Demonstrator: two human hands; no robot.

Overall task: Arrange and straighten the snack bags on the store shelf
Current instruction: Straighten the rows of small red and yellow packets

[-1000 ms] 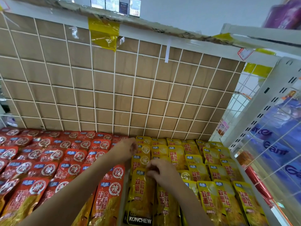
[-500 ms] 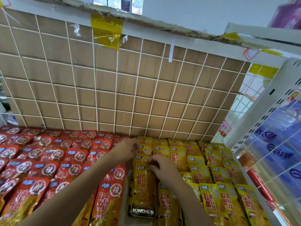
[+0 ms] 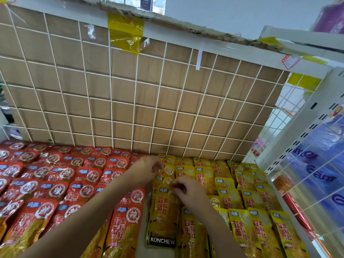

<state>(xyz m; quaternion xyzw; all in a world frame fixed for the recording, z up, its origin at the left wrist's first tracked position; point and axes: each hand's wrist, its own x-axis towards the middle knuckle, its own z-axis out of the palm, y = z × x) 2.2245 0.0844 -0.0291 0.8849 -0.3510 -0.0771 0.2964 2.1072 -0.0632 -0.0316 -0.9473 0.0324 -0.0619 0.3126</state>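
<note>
Stock is flat rectangular pouches of glossy, crinkled film, laid shingled in columns. The red glossy film snack bags (image 3: pixel 55 183) fill the 7–9 o'clock side, and the yellow glossy film snack bags (image 3: pixel 247 202) fill 4–6 o'clock. A narrow strip of white shelf floor (image 3: pixel 142 239) shows between the two blocks at 6 o'clock.

Task piece is the yellow film pouch with a black KONCHEW band (image 3: pixel 162 218). It's in the leftmost yellow column, just right of that strip. Long axis runs 12–6: sealed top edge toward 12, black band end toward 6. It lies flat on top of its column.

Right hand (image 3: pixel 188 192): fingers curled, pinching the pouch's top edge.

Left hand (image 3: pixel 149 165): at 11 o'clock from the right hand. Fingers are curled against the left edge of the rear yellow bags. It's touching them, but can't tell if it has an actual grip.

Back wall is a white wire grid panel (image 3: pixel 111 101) with square cells. A flat brown cardboard sheet (image 3: pixel 168 95) sits behind it, its top edge ragged. A translucent yellow tape patch (image 3: pixel 124 32), wrinkled, is at 12 o'clock.

At 3 o'clock there's a white slotted steel upright (image 3: pixel 305 131), with soft blue packs (image 3: pixel 320 164) behind wire mesh beyond it.
</note>
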